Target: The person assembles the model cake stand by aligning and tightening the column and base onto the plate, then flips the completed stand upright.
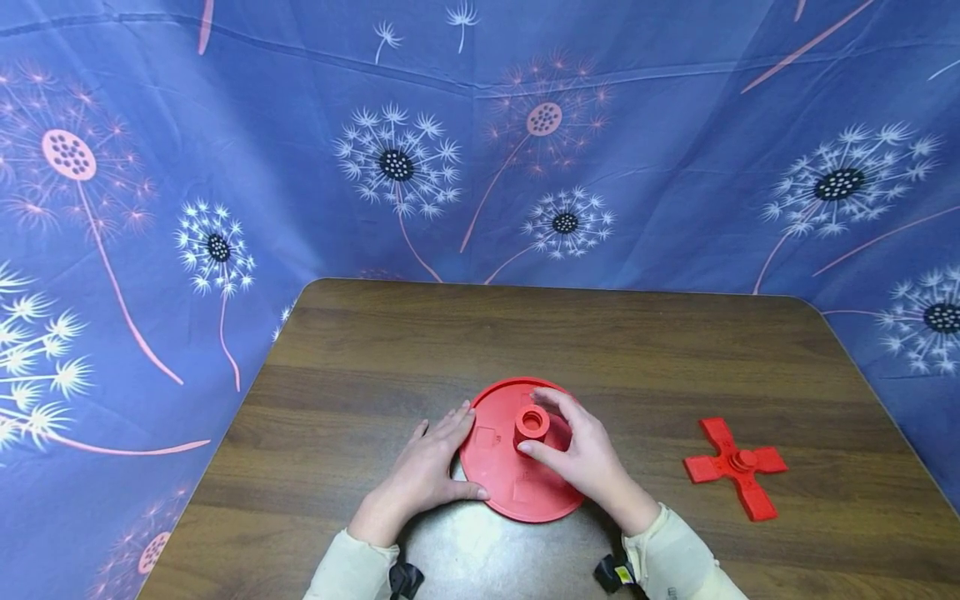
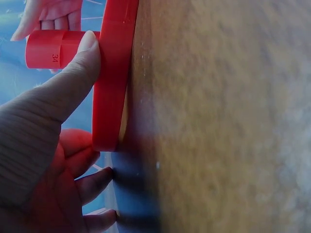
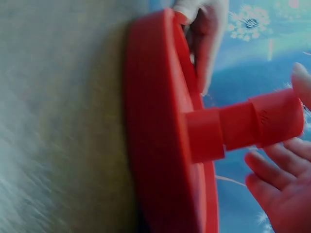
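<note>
A red round plastic base (image 1: 504,483) lies on the table, its raised rim facing up. From its middle rises a red hollow cylinder (image 1: 532,427), with a wider collar at the top end in the right wrist view. My left hand (image 1: 429,471) holds the base by its left rim, thumb at the near side and fingers farther round. Around the cylinder, my right hand (image 1: 581,450) has its thumb and fingers spread to either side. In the right wrist view, the right fingers (image 3: 277,177) look loose beside the collar; whether the thumb touches it I cannot tell.
To the right on the brown wooden table (image 1: 420,333) lies a red cross-shaped piece (image 1: 738,462) with a round stub at its centre. Blue cloth (image 1: 465,208) with a dandelion print hangs behind the table and at its sides.
</note>
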`<state>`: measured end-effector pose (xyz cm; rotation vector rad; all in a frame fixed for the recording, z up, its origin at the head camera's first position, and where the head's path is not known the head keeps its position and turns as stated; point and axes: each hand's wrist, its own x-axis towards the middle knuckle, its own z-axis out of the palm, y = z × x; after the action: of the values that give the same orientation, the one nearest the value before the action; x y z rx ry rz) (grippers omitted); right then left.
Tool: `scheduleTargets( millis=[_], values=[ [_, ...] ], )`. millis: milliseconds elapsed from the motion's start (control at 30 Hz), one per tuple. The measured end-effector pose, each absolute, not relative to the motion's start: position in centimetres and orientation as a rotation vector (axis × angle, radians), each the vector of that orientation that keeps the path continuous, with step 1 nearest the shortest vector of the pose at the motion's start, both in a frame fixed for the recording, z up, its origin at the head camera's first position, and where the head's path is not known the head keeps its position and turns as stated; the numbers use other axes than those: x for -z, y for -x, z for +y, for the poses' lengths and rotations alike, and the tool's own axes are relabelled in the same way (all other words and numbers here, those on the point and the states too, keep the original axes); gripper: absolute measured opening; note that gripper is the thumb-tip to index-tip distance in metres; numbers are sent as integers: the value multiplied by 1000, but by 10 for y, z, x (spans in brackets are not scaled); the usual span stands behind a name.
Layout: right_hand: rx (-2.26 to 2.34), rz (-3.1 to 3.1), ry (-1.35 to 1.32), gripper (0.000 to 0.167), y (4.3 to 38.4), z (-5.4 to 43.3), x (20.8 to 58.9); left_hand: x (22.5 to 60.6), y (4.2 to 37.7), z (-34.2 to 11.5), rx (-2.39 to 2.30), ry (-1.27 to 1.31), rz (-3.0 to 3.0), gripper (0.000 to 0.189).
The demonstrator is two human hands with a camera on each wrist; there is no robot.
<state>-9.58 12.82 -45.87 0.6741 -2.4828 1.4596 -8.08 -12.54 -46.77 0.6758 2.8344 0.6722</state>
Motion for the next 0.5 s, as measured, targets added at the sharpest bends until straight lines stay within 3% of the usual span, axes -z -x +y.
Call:
scheduleTargets(
  millis=[200,500],
  values=[
    [-1493,-2536,-830,63,99,133,453,469,82,-126,-672,-679,2841,109],
    [-1447,-2561,-841,59,99,134,455,469,82,-126,-669,-674,2838,110]
  ],
)
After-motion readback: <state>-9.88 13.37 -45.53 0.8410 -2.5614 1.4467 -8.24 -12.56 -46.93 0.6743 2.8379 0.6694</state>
